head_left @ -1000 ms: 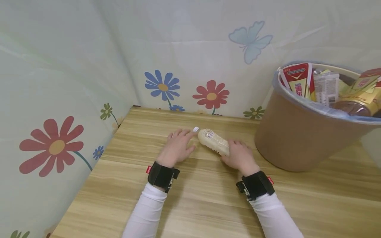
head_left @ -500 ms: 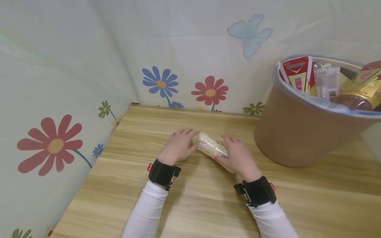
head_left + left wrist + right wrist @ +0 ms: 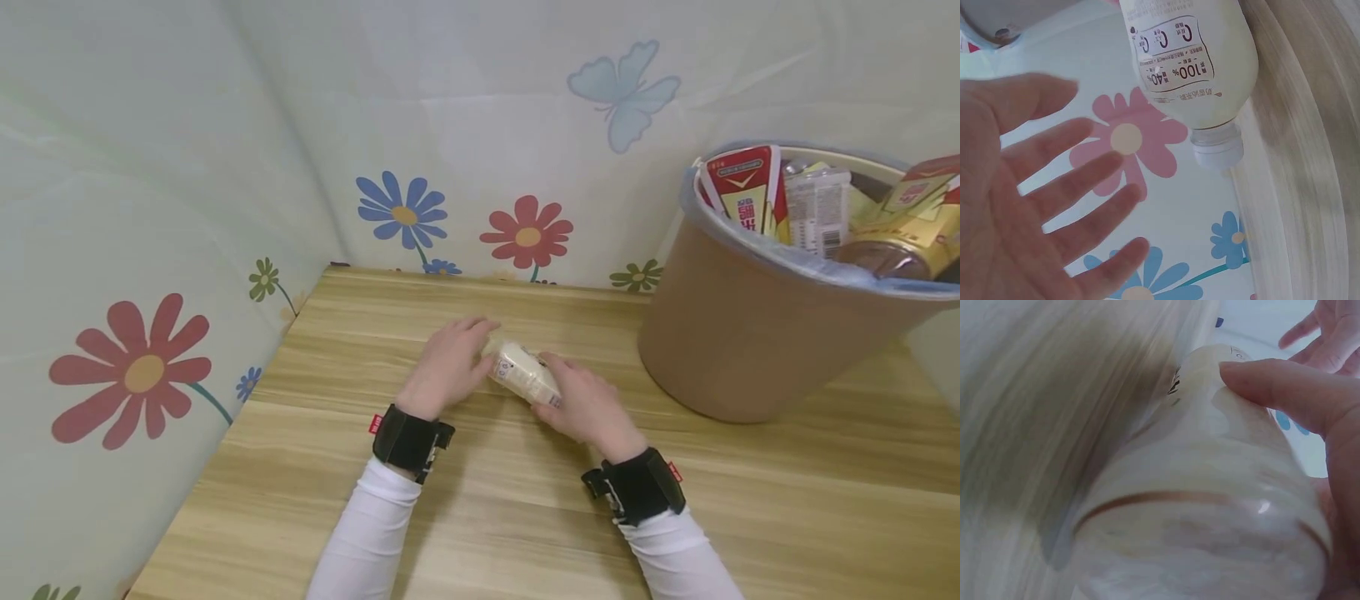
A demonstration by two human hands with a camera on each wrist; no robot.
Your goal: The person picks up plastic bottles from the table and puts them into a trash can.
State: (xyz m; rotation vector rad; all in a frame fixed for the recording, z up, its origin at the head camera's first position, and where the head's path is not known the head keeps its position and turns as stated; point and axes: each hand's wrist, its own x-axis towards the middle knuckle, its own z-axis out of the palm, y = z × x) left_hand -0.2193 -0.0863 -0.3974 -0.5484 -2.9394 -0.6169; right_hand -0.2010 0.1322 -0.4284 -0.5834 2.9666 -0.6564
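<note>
A plastic drink bottle (image 3: 525,372) of pale cream liquid slants above the wooden table in the head view, its neck toward my left hand. My right hand (image 3: 588,406) holds the base half, the thumb (image 3: 1260,384) lying along its side in the right wrist view. Near the neck my left hand (image 3: 447,362) is spread. In the left wrist view its fingers (image 3: 1094,225) are outstretched and apart from the bottle. That view also shows a white cap (image 3: 1217,147) on the bottle and printed text on its label (image 3: 1169,53); the left hand hides the cap in the head view.
A brown bin (image 3: 742,333) with a blue liner stands on the table (image 3: 525,517) at the right. Inside it are a red carton (image 3: 746,187), a clear wrapper (image 3: 817,208) and a gold-labelled container (image 3: 911,229). A flower-printed curtain (image 3: 465,108) borders the table behind and at left.
The bottle has turned about its length and its cap has gone behind my left hand in the head view. My right hand has shifted its hold on it; my left hand has barely moved.
</note>
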